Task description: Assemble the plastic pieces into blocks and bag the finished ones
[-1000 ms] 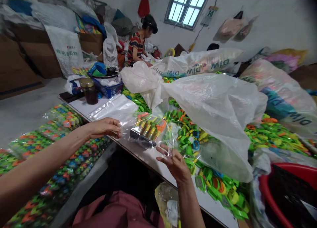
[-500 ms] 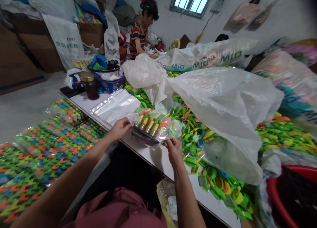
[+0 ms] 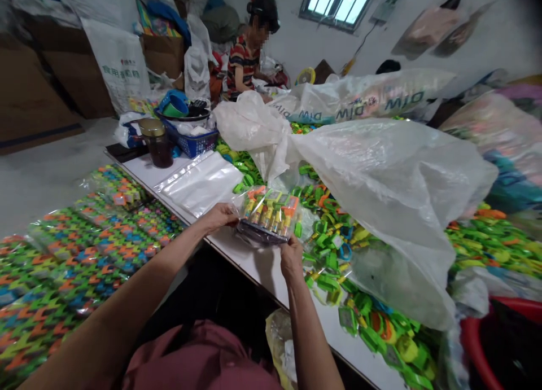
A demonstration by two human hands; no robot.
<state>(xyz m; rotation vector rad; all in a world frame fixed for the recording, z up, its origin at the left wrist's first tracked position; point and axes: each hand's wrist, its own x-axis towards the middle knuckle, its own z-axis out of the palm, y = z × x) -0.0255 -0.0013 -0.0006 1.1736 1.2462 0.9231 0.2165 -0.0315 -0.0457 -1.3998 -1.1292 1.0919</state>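
Observation:
My left hand (image 3: 221,217) pinches the left edge of a clear plastic bag (image 3: 267,216). Its lower right corner is gripped by my right hand (image 3: 291,255), with the fingers closed. Inside the bag lies a row of green and orange plastic toy watches with yellow straps, above a dark band along the bottom. The bag is tilted up over the near edge of the white table (image 3: 261,266). A stack of flat clear bags (image 3: 199,182) rests to its left. Beyond and to the right spreads a heap of loose toy watches (image 3: 326,232).
A lidded jar (image 3: 157,144) and a blue basket (image 3: 197,143) stand at the table's left end. Packed bags (image 3: 84,254) cover the floor at left. A large translucent sack (image 3: 393,170) drapes over the heap. A red tub (image 3: 474,328) is at right. Across sits another person (image 3: 243,62).
Both hands have shifted the bag slightly right in the view and tilted it, so more of the watch faces show. My right hand has closed in nearer the bag's corner.

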